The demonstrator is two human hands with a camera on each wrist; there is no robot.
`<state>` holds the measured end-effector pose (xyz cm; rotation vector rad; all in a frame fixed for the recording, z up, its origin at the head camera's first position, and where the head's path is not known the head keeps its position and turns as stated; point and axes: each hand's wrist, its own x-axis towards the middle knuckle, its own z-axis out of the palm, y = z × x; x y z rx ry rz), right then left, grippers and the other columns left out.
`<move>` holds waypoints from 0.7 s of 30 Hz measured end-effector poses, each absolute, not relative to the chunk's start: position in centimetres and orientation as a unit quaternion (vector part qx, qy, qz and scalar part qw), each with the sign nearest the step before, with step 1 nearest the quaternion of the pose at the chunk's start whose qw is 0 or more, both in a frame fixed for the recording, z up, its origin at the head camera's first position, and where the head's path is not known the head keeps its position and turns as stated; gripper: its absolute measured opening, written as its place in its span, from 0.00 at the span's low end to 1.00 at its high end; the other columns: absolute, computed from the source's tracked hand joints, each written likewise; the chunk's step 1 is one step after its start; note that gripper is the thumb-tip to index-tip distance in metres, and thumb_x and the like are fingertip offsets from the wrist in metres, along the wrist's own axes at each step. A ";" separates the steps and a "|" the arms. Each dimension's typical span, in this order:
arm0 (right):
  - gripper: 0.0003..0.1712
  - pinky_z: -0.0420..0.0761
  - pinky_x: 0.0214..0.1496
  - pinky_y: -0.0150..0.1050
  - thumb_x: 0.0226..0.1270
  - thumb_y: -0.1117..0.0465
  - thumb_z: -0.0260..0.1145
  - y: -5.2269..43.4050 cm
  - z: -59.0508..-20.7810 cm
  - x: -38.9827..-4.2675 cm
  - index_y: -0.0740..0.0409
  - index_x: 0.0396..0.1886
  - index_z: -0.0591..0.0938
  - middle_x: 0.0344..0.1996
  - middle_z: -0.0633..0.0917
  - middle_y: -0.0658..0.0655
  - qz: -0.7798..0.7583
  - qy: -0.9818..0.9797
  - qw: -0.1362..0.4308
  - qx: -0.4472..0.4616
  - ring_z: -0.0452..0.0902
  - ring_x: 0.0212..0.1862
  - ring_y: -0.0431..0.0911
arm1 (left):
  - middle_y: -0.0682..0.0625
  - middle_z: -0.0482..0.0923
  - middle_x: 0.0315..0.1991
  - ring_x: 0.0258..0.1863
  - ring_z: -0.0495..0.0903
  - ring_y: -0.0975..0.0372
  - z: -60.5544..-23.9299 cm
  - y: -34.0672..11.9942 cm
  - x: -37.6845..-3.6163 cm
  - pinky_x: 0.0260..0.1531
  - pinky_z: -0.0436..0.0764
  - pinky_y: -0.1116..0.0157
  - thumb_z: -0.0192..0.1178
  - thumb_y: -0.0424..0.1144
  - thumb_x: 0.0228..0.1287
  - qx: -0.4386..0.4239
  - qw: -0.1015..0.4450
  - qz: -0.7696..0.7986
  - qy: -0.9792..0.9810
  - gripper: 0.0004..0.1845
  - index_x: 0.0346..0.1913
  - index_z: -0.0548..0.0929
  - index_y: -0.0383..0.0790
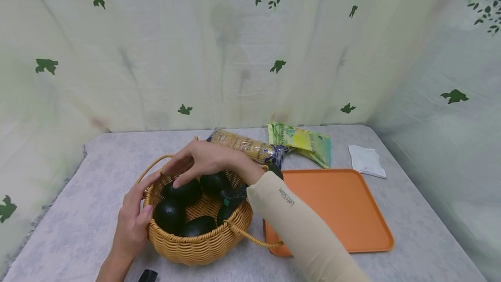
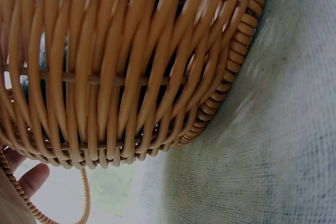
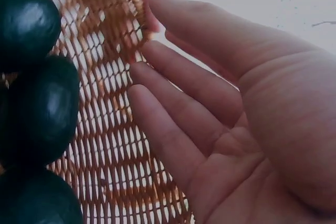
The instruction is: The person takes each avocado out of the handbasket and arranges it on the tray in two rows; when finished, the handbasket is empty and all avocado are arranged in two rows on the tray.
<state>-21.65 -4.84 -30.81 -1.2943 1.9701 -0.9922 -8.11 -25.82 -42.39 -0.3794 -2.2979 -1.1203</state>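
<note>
Reaching with flat, relaxed fingers, the right hand (image 1: 203, 158) is hovering over the avocados (image 1: 184, 193) at the 12 o'clock side of the basket (image 1: 195, 243), while the left hand (image 1: 133, 221) is gripping the rim at 9 o'clock; curling round one avocado looks like the next need.

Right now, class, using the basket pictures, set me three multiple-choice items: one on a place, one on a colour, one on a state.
1. Where does the orange tray lie?
A. On the table, beside the basket
B. Inside the basket
C. On top of the packets

2. What colour are the avocados in the basket?
A. Bright yellow
B. Dark green
C. Red

3. How is the right hand?
A. Open above the avocados
B. Gripping the tray
C. Flat on the white cloth

Answers:
1 A, the tray lies flat on the table beside the basket.
2 B, all look dark green.
3 A, its fingers are spread over the basket, holding nothing.
</note>
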 end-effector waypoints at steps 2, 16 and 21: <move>0.27 0.77 0.56 0.23 0.67 0.58 0.73 -5.1 -31.0 -21.8 0.57 0.65 0.83 0.59 0.86 0.55 -0.351 0.746 0.288 -0.487 0.83 0.58 0.37 | 0.55 0.70 0.73 0.65 0.63 0.73 -42.4 -25.8 -8.1 0.60 0.57 0.73 0.41 0.33 0.67 -0.141 0.277 -0.414 -0.856 0.33 0.76 0.69 0.43; 0.28 0.74 0.59 0.23 0.69 0.56 0.72 -5.8 -32.8 -22.8 0.56 0.67 0.81 0.61 0.85 0.52 -0.306 0.760 0.285 -0.497 0.80 0.62 0.39 | 0.61 0.69 0.74 0.63 0.63 0.74 -42.2 -25.7 -8.0 0.55 0.58 0.71 0.42 0.33 0.67 -0.141 0.285 -0.402 -0.858 0.33 0.76 0.68 0.42; 0.28 0.72 0.61 0.23 0.70 0.56 0.71 -6.0 -33.6 -23.1 0.55 0.68 0.80 0.63 0.84 0.51 -0.281 0.762 0.277 -0.513 0.79 0.63 0.35 | 0.64 0.68 0.74 0.62 0.63 0.73 -42.2 -25.7 -7.9 0.55 0.58 0.70 0.42 0.33 0.66 -0.131 0.280 -0.402 -0.862 0.33 0.76 0.68 0.41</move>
